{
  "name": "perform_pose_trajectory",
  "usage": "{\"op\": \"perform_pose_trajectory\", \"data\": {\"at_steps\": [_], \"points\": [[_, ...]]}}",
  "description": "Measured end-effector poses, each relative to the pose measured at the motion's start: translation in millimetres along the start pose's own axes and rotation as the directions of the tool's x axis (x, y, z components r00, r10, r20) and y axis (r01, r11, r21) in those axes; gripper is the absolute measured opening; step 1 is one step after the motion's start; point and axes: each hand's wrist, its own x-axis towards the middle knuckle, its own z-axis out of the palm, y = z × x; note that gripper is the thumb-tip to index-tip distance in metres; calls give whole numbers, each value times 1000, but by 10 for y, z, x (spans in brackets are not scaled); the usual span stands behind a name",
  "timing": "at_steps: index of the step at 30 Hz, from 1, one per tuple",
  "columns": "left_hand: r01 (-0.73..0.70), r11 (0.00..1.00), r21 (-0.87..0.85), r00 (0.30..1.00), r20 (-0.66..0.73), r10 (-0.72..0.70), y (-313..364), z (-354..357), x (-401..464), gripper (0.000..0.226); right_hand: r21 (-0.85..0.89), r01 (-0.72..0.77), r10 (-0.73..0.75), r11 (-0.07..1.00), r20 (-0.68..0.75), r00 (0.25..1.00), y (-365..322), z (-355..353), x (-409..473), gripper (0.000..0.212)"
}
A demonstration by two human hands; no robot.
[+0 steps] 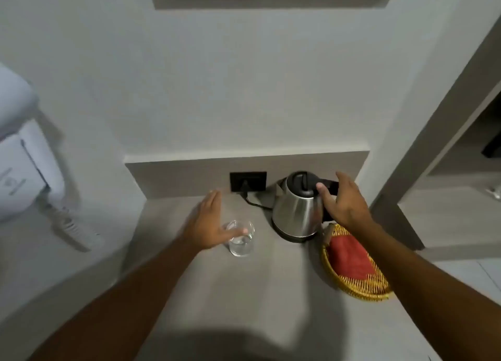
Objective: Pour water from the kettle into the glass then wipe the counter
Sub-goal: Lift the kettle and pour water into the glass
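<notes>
Neither hand grips anything: both are spread, fingers loosely extended. Close to the kettle point(296, 209), the right hand point(343, 200) hovers at the black handle point(329, 187), palm turned toward it, thumb near the lid and fingers arched over the handle's outer side; whether skin touches plastic cannot be told. That kettle is a squat cone of brushed stainless steel, shiny with soft vertical reflections, capped by a black plastic lid point(301, 183) and seated on a dark round base. It stands upright near the back of the counter point(271, 293), toward the right. A black cord point(252, 202) runs from it to a dark wall socket point(248, 181) in the low backsplash.

Left of the kettle stands the glass point(241, 238), a small clear tumbler, upright, with what looks like a little water in the bottom. The left hand point(208, 225) is open beside it, palm facing right, thumb reaching across the rim in front of the glass.

Smooth, matte grey-beige stone-like surfacing covers the counter. Just in front and to the right of the kettle, a round woven basket point(355, 287) of yellow wicker sits at the counter's edge, holding a folded red cloth point(351, 257). Both forearms are bare and extend forward from the bottom of the view. On the left wall hangs a white plastic appliance point(24, 165), blurred.
</notes>
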Motion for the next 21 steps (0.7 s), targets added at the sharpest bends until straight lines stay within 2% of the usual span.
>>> {"op": "perform_pose_trajectory", "data": {"at_steps": [3,7,9,11,16,18,21], "points": [[146,983,-110,989,40,-143,-220,373,-178,154,217,-122,145,969,-95,985,127,97,34,64],[87,946,-311,994,-28,-101,-318,792,-304,111,472,-179,287,863,-166,943,175,210,58,38],[118,926,-359,989,-38,-141,-273,894,-327,117,541,-212,355,814,-173,919,169,258,68,34],[168,891,-421,978,-40,-203,-289,1018,-319,120,591,-237,406,771,-172,897,193,317,104,38],[198,824,-532,954,-89,-287,-245,1122,-269,102,644,-309,510,700,-147,847,228,370,211,63],[193,813,-550,950,-103,-295,-262,1149,-223,99,640,-322,516,698,-138,846,241,363,257,66],[194,798,-571,939,-127,-318,-225,1153,-193,91,593,-285,450,753,-148,880,295,343,319,63]]}}
